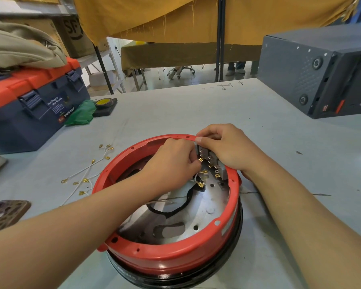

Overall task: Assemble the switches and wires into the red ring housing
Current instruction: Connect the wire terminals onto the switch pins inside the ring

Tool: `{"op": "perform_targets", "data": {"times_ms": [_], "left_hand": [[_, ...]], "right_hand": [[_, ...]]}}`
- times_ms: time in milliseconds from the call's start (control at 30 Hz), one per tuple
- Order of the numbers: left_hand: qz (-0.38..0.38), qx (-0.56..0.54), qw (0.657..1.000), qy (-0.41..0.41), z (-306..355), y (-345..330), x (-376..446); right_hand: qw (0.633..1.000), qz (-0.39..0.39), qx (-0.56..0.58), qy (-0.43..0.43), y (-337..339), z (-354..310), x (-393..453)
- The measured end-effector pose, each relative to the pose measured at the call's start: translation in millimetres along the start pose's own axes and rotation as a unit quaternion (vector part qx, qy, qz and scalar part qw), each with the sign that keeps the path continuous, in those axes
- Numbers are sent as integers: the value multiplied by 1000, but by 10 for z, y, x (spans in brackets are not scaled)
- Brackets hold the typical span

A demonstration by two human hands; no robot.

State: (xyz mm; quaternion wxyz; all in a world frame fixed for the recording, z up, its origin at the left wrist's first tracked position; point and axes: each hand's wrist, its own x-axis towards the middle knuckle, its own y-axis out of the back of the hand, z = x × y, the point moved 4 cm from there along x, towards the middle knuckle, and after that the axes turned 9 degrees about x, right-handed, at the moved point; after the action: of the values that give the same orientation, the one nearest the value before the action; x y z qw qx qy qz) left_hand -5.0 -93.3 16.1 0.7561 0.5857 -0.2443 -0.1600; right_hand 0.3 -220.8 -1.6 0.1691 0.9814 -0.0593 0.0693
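Head camera looks down at the red ring housing (171, 255), which sits in the middle of the grey table (258, 113). Both hands are at the far right side of the ring. The right hand (227, 149) reaches over the rim with curled fingers and holds the grey switches (208, 157) against the inside wall. The left hand (173, 161) is inside the ring, and its fingertips pinch a small gold connector (201, 159) right at the switch pins. It looks like this wire end is being pushed on now. Lower down inside the ring, a few more gold connectors (201, 184) and a black wire (179, 205) hang loose, so they probably still need to be joined. To the left of the ring, a bunch of white wires (86, 174) with gold tips lies on the table, not used yet. The job seems partly done: the switches are in place, but many wires are left. A blue and orange toolbox (33, 105) stands far to the left of the ring.
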Motion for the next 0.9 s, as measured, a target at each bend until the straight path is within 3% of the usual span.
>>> {"op": "perform_targets", "data": {"times_ms": [367,900], "left_hand": [[-4,9,1000,-11,23,-14,-6],[1,-22,1000,0,34,-29,27]], "right_hand": [[998,50,-35,33,17,-33,-17],[998,45,-41,27,24,-54,-30]]}}
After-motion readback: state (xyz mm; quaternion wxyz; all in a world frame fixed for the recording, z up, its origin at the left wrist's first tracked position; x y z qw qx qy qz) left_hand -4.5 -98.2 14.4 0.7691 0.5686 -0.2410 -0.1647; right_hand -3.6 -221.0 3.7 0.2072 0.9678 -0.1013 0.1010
